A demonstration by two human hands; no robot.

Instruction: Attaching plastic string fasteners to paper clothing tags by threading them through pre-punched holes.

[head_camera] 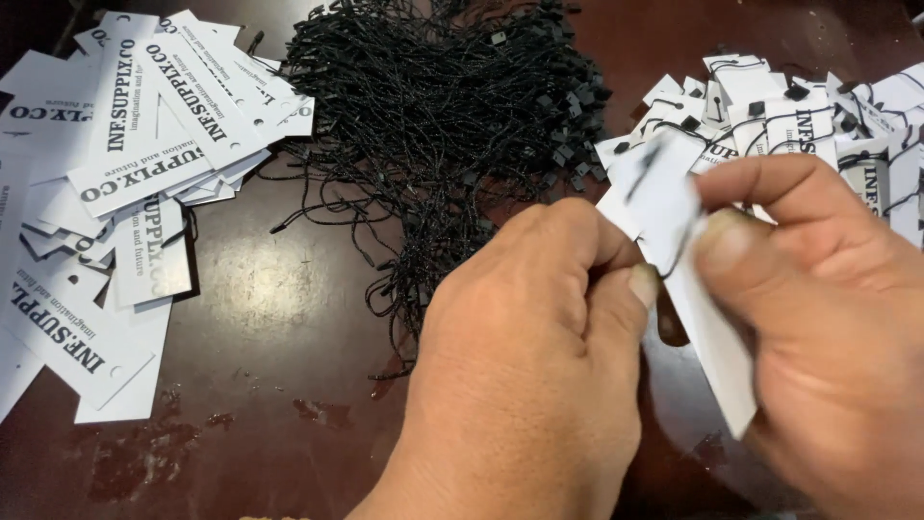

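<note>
Two piles of white tags flank the heap of black strings [438, 125] on the dark table [269, 327]: the loose tags [135, 164] lie left of the heap, the strung tags [808, 116] right of it. My left hand [529, 366] sits just below the heap, fingers curled tight, thumb and forefinger pinched on something small where it meets the tag; I take it for a string end, though I cannot tell for sure. My right hand [828, 327] is below the strung tags, thumb and forefinger closed on the white tag [703, 318], which is blurred.

That tag is held between my hands, below and right of the heap. Its long axis runs on a slant, the upper end pointing up-left toward the heap and the lower end down-right into my right palm.

As I judge it, a pinch this fine could slip and let the string fall back into the heap. A hard tug might tear the tag at its hole.
</note>
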